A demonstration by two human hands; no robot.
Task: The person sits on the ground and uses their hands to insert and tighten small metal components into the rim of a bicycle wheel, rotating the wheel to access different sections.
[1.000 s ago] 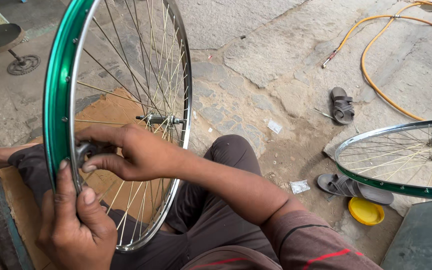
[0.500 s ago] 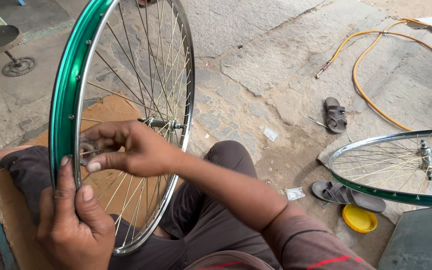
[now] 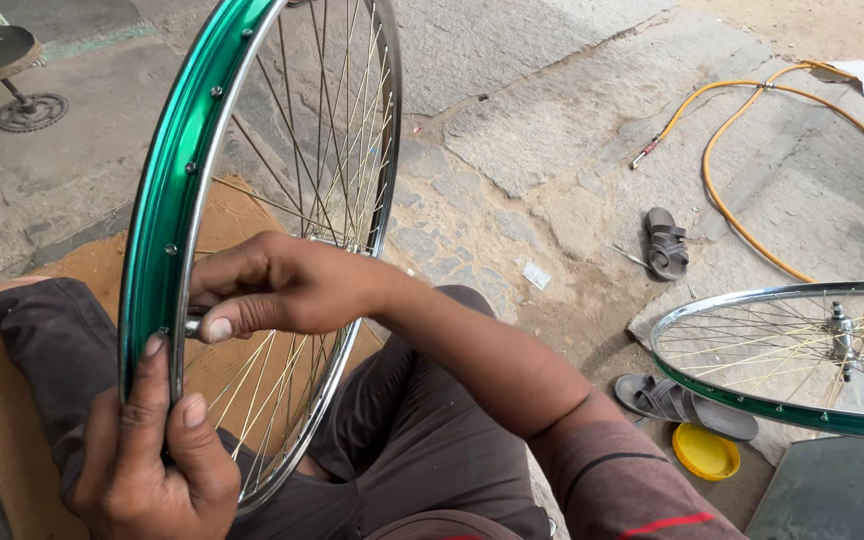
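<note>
Upright between the knees, the green wheel rim (image 3: 167, 190) is gripped at its lower edge by the left hand (image 3: 152, 460). The right hand (image 3: 272, 285) pinches a small metal tool (image 3: 193, 325) against the rim. Nearby: second wheel (image 3: 792, 360), sandals (image 3: 667, 243), yellow hose (image 3: 742, 225), yellow lid (image 3: 705, 452).

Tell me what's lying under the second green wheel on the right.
Under the second wheel lie one dark sandal and, by its rim, a yellow lid, on stone ground. Whatever the rim and a grey slab cover is hidden.
</note>
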